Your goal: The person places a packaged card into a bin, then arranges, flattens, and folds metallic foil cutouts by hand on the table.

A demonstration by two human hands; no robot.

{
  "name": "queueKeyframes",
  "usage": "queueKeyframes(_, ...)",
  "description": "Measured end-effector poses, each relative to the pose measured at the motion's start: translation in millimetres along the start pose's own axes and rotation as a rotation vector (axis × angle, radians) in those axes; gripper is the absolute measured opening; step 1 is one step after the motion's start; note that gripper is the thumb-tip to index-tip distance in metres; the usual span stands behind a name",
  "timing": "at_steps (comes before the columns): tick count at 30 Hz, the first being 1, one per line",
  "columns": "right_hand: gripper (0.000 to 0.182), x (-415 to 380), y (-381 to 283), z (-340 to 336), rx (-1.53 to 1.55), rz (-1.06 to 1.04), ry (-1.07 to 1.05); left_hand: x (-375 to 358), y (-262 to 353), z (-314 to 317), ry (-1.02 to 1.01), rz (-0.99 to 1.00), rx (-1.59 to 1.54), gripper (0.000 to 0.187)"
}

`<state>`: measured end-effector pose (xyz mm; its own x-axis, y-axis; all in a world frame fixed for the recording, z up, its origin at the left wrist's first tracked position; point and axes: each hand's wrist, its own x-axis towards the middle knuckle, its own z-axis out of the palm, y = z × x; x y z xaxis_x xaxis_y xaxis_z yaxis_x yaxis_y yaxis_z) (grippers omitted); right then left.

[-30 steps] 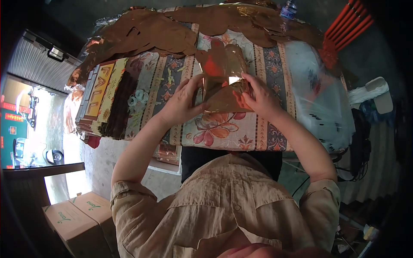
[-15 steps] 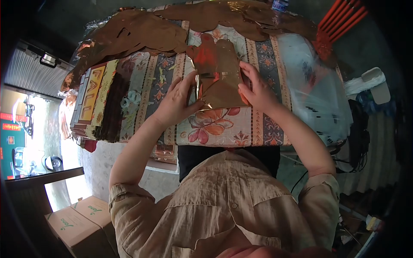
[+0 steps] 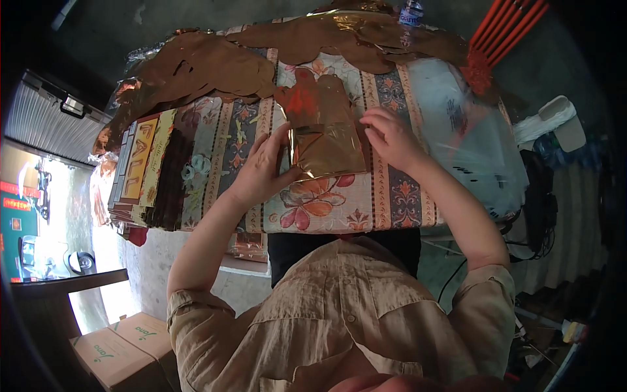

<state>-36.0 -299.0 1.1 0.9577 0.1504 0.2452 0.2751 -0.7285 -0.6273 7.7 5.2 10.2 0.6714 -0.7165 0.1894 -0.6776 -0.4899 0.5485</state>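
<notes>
A shiny gold foil piece (image 3: 328, 147), straight-sided below with rounded lobes at its far end, lies on the patterned tablecloth (image 3: 320, 209) in front of me. A red reflection shows on its upper part. My left hand (image 3: 262, 164) grips its left edge, with the thumb at the near left corner. Just off its right edge is my right hand (image 3: 394, 139), apart from the foil, fingers loosely bent and the thumb separated from them. Large brown foil sheets (image 3: 196, 65) with scalloped edges are spread along the far side of the table.
A stack of printed packets (image 3: 145, 166) stands at the table's left. Clear plastic bags (image 3: 464, 144) cover the right side. A plastic bottle (image 3: 411, 13) and an orange slatted object (image 3: 503, 36) are at the far right. Cardboard boxes (image 3: 127, 349) sit on the floor at left.
My right hand has come away from the foil's right edge. The foil's lower part now looks smoother, with a crosswise line across its middle. My left hand stays at the left edge. The view shifted slightly.
</notes>
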Motion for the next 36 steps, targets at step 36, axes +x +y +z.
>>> queueKeyframes(36, 0.059, 27, 16, 34, 0.334, 0.014, 0.06, 4, 5, 1, 0.008, -0.066, -0.055, 0.078)
